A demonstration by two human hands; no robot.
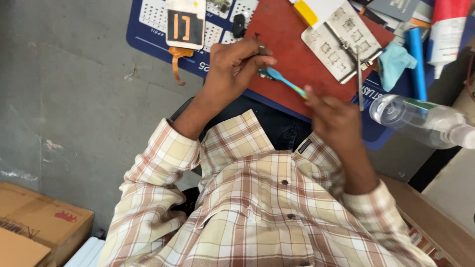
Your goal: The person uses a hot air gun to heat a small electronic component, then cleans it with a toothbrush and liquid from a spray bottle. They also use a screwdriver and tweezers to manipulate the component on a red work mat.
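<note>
My left hand [236,65] pinches a small dark part [261,49] between thumb and fingertips above the near edge of a red work mat [292,34]. In my right hand [336,118] is a blue toothbrush [287,84], held by its handle. Its bristle head points left and reaches just under my left fingers, by the small part. Both hands hover close together over my lap, in front of a checked shirt.
On the red mat lie a metal stencil plate [341,39] and thin tweezers [359,74]. A phone screen with an orange flex cable [185,22] rests on a blue calendar mat [148,29]. A teal cloth [396,62], clear bottle [420,118], and cardboard box [34,222] are nearby.
</note>
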